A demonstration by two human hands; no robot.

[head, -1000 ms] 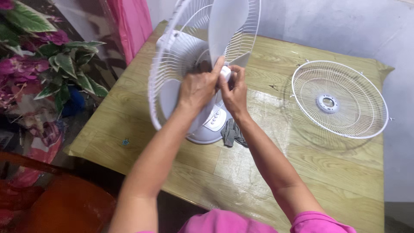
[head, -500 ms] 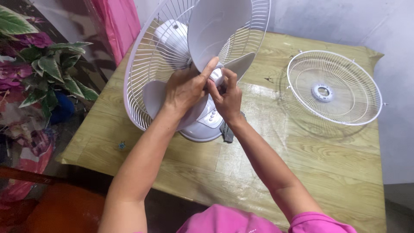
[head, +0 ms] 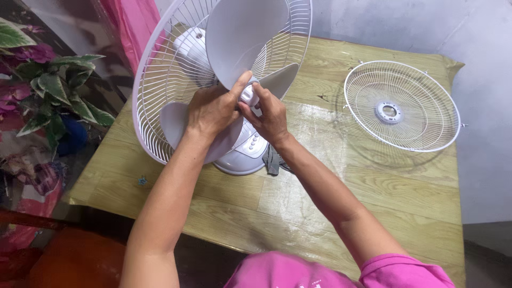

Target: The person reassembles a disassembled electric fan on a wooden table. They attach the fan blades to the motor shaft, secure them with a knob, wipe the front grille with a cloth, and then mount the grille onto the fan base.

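Observation:
A white table fan [head: 234, 154] stands on the wooden table [head: 373, 197], its rear wire guard [head: 154, 90] and white blades [head: 245, 37] uncovered at the front. My left hand [head: 213, 109] is clasped over the blade hub, thumb up against the small white cap [head: 248, 94] at the centre. My right hand [head: 269, 114] pinches that cap from the right with its fingertips. Both forearms reach in from the bottom edge. The hub itself is mostly hidden under my fingers.
The loose front wire guard [head: 401, 106] lies flat on the table's right side. A grey cloth [head: 273, 160] sits by the fan's base. Green and purple plants [head: 42, 85] and a pink cloth [head: 133, 21] are to the left, an orange seat [head: 74, 261] below.
The fan head has swung left and turned more toward me, showing more of the blades. Both hands stayed at the centre cap and shifted left with it.

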